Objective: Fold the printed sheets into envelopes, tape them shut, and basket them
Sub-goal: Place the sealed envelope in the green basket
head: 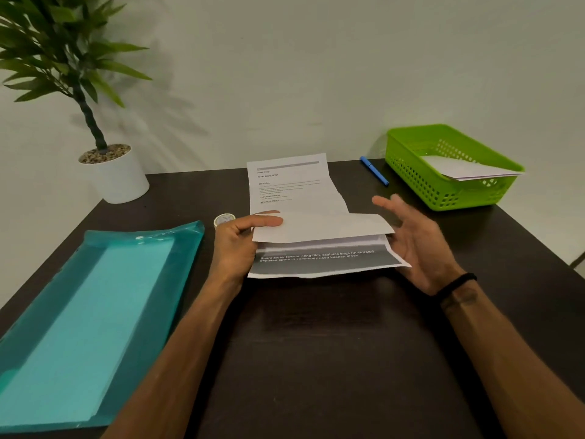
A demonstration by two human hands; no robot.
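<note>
A printed sheet [297, 188] lies at the middle of the dark table [316, 343], its near part folded into a band with a grey printed strip [319, 259]. My left hand [240, 245] pinches the folded flap's left edge, thumb on top. My right hand [418, 242] is at the fold's right end with its fingers spread and straight, the palm under the paper's corner. The green basket [421, 185] stands at the back right with a folded white envelope [468, 167] inside. A roll of clear tape [224, 219] sits just beyond my left hand.
A teal plastic folder [88, 324] holding paper lies at the left. A potted plant in a white pot [115, 175] stands at the back left. A blue pen [374, 170] lies beside the basket. The wall is right behind the table.
</note>
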